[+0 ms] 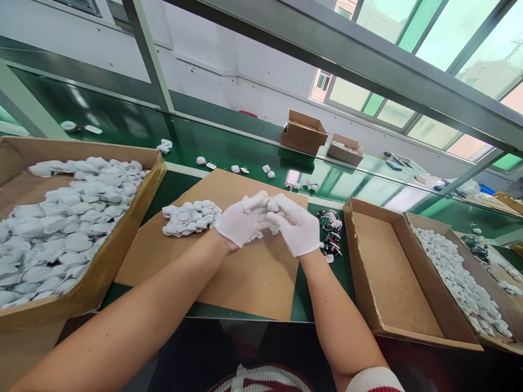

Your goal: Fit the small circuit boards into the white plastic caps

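Both my hands wear white gloves and meet over the brown cardboard sheet (245, 277). My left hand (244, 219) is closed around part of a small white piece (273, 207). From the other side, my right hand (297, 224) pinches the same piece, fingers bent toward the left hand. The piece is mostly hidden by the fingers. A few more white pieces (257, 236) show just under the hands. Left of my left hand lies a pile of round white pieces (191, 216) on the cardboard. Dark circuit boards with wires (330, 234) are heaped right of my right hand.
A cardboard box (157, 179) full of white pieces stands at the left. At the right are an open cardboard box (392, 261) and another box with small white pieces (461, 277). Small parts (267, 171) sit along the green belt (229, 147). A metal frame (327, 43) crosses above.
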`<state>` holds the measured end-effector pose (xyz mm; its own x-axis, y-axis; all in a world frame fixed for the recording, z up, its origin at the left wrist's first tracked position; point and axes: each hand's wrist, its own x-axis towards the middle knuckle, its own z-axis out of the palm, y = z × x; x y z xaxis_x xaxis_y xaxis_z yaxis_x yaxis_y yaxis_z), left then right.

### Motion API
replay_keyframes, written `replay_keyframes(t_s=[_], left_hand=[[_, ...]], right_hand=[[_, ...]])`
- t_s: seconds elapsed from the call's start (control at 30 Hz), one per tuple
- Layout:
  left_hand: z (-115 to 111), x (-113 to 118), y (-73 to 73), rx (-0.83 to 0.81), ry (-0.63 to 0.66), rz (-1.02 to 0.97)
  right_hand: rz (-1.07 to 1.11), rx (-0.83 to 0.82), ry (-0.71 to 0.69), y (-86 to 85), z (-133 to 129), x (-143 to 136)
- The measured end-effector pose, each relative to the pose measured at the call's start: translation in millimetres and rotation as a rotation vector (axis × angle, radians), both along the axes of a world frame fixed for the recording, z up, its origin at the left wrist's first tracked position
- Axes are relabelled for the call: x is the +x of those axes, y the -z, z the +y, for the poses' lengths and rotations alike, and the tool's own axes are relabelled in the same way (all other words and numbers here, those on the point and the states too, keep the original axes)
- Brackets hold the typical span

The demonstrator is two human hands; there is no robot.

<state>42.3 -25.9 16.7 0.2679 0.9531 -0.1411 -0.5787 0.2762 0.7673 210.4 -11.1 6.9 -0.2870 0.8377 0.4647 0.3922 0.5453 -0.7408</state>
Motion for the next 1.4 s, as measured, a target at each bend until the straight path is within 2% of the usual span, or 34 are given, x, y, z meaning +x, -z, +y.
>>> replay_keyframes(t_s=[0.13,0.23,0.43,0.6,0.83,0.93,1.1,1.17,1.3,1.4], left_hand=[[-3.4,6.0,-1.4,0.059,-0.069,0.196],[-3.9,10.1,-1.8,0.054,-0.128,0.231],[-2.6,7.8,-3.9,0.090,-0.057,0.276],[-0.1,6.1,4.0,0.093,-0.040,0.227],[-0.6,7.8,9.9,0.062,-0.019,0.269],[-2.5,7.2,6.7,0.075,0.027,0.288],[-6.0,7.9,0.9,0.044,-0.062,0.438],[-6.3,7.3,-1.3,0.052,-0.018,0.393],[-4.6,4.0,-5.4,0.125,0.167,0.149],[-2.4,1.5,-6.3,0.105,0.152,0.118]], right_hand=[[-0.064,0.092,0.045,-0.4,-3.2,-1.7],[-0.121,0.113,0.048,-3.6,-5.7,-2.4],[-0.139,0.122,0.034,-2.1,-6.5,-3.3],[-0.022,0.110,0.127,2.6,-0.8,-3.5],[-0.206,-0.012,0.061,-1.8,4.5,4.1],[-0.175,0.050,0.088,0.6,3.1,4.8],[-0.189,0.147,0.088,6.5,0.6,1.4],[-0.194,0.172,0.115,5.5,-0.1,1.1],[-0.200,0.196,0.170,-0.5,-0.1,2.9],[-0.239,0.253,0.210,-4.0,2.7,5.0]])
